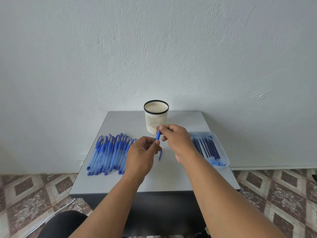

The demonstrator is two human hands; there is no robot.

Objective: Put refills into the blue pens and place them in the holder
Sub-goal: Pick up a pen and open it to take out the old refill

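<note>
Both hands are up over the middle of the grey table (171,177), working 1 blue pen (158,136). Left hand (143,152) has its fingers curled around the lower barrel; the clear part of that barrel pokes out below the hand at (160,155). Right hand (175,138) pinches the tip end of the same pen between thumb and forefinger, other fingers curled in. The pen is held tilted, tip up, in front of the holder's base. Can't tell whether a refill is already inside it.

Containers:
- Holder (156,117): cream slotted cup with a black rim, upright at the back-centre of the table, just behind the hands. What shows of the inside is bare slotted wall; the bottom is out of sight.
- Tray (221,146): shallow white tray at the right edge of the table, ink-stained inside. It holds a row of dark blue refills (205,147) lying roughly parallel, tips toward the back.

Loose stock: pile of blue pens (109,152) lying on the left side of the table, capped ends toward the wall, touching and overlapping each other, partly hidden behind the left hand.
</note>
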